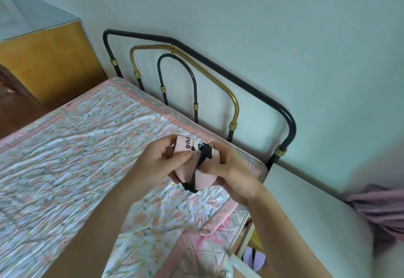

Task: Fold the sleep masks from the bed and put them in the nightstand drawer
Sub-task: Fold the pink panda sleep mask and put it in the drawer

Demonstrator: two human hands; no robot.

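A pink sleep mask (204, 179) with a panda print and a black elastic strap is held folded above the bed (72, 146), near the headboard. My left hand (159, 160) pinches its left side. My right hand (231, 170) grips the right side and has the black strap under the thumb. A lilac sleep mask (254, 259) with a black strap lies low at the bed's right side, in what looks like the open nightstand drawer (242, 237); only part of it shows.
The bed has a floral quilt with a pink border. A black and gold metal headboard (236, 102) stands against the pale wall. A white nightstand top (306, 212) is at the right with pink cloth (380, 207) on it. A yellow cabinet (50, 59) stands at the far left.
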